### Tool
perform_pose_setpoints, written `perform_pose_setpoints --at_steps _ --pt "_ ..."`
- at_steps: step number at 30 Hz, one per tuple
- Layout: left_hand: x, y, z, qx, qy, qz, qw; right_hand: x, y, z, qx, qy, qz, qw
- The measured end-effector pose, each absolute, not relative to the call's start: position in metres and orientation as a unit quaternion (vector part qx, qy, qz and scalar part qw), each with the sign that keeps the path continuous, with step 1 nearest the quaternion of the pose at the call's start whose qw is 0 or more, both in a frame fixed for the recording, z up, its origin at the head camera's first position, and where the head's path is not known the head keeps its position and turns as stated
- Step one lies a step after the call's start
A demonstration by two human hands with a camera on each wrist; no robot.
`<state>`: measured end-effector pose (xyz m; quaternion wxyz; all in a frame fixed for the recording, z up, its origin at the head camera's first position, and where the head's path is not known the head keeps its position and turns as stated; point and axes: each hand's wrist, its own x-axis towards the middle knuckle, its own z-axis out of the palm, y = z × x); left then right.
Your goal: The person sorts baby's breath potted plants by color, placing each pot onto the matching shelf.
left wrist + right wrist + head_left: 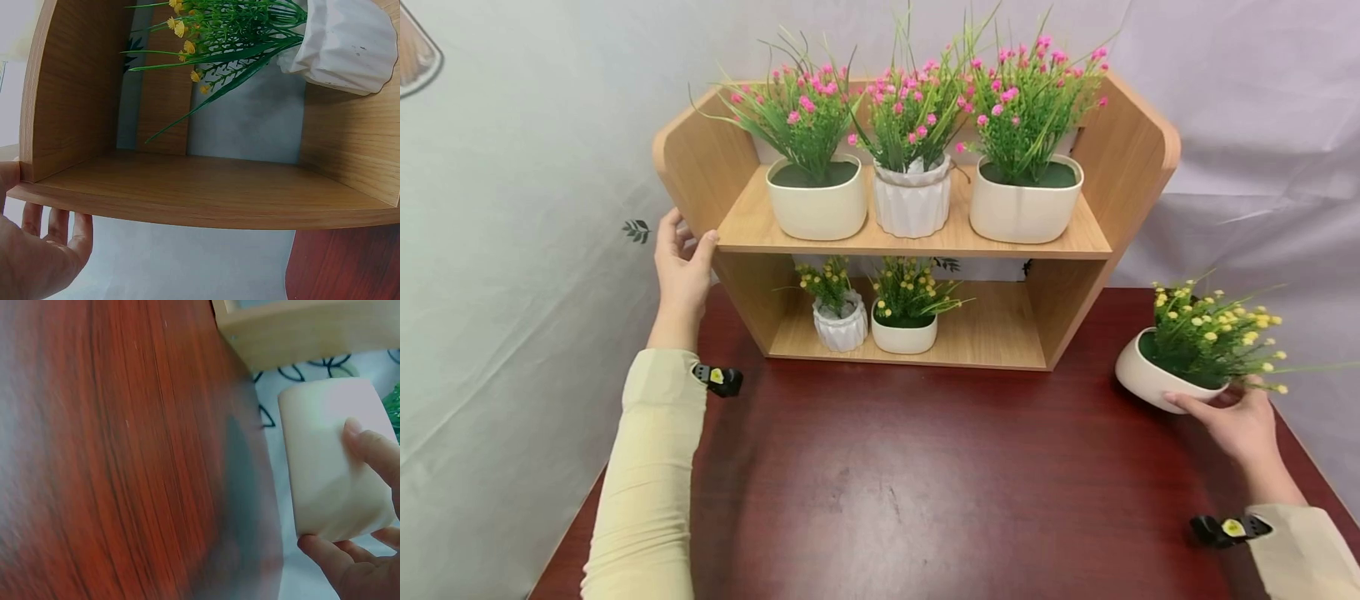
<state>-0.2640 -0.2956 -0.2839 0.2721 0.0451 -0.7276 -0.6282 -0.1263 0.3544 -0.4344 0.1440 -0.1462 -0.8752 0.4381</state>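
At the left side of a two-tier wooden shelf [880, 243], my left hand [681, 271] grips the side panel. In the left wrist view its thumb lies at the front edge and the other fingers [81, 234] bend round the panel's outer face. Over on the right, my right hand [1243, 425] holds a cream oval flowerpot [1161, 379] with yellow flowers [1217, 329], tilted above the table. The right wrist view shows the thumb on the pot's long side [325, 462] and other fingers at its end; the flowers are mostly out of that view.
Pink-flowered plants stand on the upper tier: two cream oval pots [817, 208] [1026, 212] and a white ribbed pot [912, 204] between them. Below, a white ribbed pot [841, 325] and a cream oval pot [904, 336] hold yellow flowers. The dark red table [910, 483] meets pale cloth [1247, 167].
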Motion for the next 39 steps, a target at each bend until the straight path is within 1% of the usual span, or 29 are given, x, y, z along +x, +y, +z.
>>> perform_pose_setpoints --at_steps 7,12,15,20,28,35,39 --pt "-0.265 -0.296 -0.284 0.045 -0.730 -0.625 0.273 -0.118 0.336 -0.429 -0.099 -0.893 0.419 0.132" --pt "-0.264 -0.295 -0.282 0.049 -0.732 -0.624 0.271 -0.115 0.326 -0.429 -0.076 -0.895 0.414 0.145" --pt "-0.264 -0.294 -0.282 0.048 -0.726 -0.629 0.273 -0.112 0.320 -0.429 -0.075 -0.897 0.408 0.150" --pt "-0.263 -0.294 -0.283 0.044 -0.717 -0.635 0.284 -0.105 0.309 -0.430 -0.085 -0.909 0.384 0.137" --pt "-0.263 -0.295 -0.286 0.048 -0.716 -0.637 0.283 -0.102 0.294 -0.426 -0.047 -0.905 0.398 0.144" --pt "-0.263 -0.297 -0.287 0.049 -0.717 -0.635 0.284 -0.102 0.281 -0.421 -0.039 -0.899 0.416 0.135" --pt "-0.264 -0.296 -0.286 0.042 -0.709 -0.643 0.286 -0.102 0.276 -0.419 -0.028 -0.900 0.413 0.140"
